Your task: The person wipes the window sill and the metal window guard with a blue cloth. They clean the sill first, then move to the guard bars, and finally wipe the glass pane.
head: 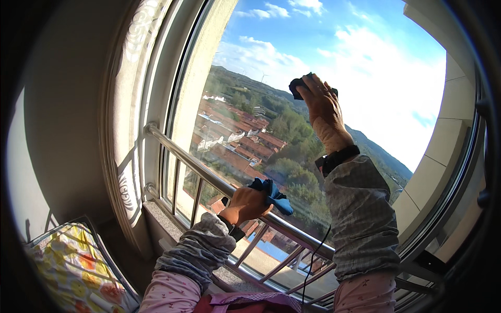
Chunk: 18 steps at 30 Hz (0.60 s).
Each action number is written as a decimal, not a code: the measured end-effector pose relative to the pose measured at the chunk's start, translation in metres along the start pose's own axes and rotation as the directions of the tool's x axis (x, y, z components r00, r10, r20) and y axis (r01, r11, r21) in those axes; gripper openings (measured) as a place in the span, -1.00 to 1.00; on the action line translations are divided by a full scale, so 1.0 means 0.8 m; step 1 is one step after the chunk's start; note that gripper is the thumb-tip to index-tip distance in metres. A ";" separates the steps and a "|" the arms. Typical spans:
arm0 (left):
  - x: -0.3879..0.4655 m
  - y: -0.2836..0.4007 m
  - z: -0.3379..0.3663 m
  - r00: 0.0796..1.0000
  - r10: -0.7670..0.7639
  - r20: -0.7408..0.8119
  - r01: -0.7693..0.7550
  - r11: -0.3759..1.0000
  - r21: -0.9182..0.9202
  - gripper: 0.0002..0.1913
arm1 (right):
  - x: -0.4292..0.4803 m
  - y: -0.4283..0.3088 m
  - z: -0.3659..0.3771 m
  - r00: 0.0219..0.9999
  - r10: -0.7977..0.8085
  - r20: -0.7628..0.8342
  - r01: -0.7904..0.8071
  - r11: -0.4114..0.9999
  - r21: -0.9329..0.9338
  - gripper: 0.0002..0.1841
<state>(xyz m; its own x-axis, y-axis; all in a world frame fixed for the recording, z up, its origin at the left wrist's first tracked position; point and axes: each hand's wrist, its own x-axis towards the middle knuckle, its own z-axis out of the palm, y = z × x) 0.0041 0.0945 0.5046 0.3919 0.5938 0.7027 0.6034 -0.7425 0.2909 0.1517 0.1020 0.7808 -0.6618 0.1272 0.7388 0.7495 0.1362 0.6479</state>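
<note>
Raised high, my right hand (325, 101) spreads over a dark cloth (298, 87) and holds it against the window pane (383, 90). Lower and to the left, a crumpled blue cloth (277, 198) is in the grasp of my left hand (245, 206). That hand is at the metal railing (191, 164); whether it also grips the bar cannot be seen. Streaks and haze show on the glass near the blue cloth. Both wrists wear dark bands, and grey sleeve covers reach up the forearms.
The railing's upright bars (197, 199) cross the lower window above a speckled stone sill (164, 223). A thin black cable (312, 260) hangs in front of the railing. At left are a patterned curtain (127, 117) and a flowered cloth surface (74, 266). Dark window framing (442, 203) stands at right.
</note>
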 end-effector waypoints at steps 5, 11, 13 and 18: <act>0.002 0.001 -0.004 0.998 -0.033 0.058 0.032 0.999 0.017 -0.77 | -0.030 0.005 -0.027 0.998 -0.050 0.048 0.051 0.998 -0.025 -0.67; 0.003 -0.019 -0.026 0.992 -0.043 0.119 0.039 0.998 0.040 -0.73 | -0.121 0.218 -0.152 0.927 0.277 -0.255 -0.347 0.890 -0.295 -0.53; 0.005 -0.039 -0.037 0.985 -0.076 0.154 0.065 0.995 0.075 -0.74 | -0.178 0.291 -0.207 0.938 0.265 -0.225 -0.346 0.781 -0.519 -0.54; 0.006 -0.063 -0.032 0.999 -0.019 0.029 0.018 0.999 0.045 -0.79 | -0.260 0.453 -0.261 0.717 0.601 -0.352 -0.688 0.692 -0.218 -0.55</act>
<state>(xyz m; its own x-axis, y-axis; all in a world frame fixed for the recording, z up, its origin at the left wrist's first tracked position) -0.0425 0.1265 0.5099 0.3999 0.6168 0.6780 0.6408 -0.7170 0.2743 0.5646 -0.0800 0.9006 -0.0175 -0.1723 0.9849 0.9780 -0.2075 -0.0189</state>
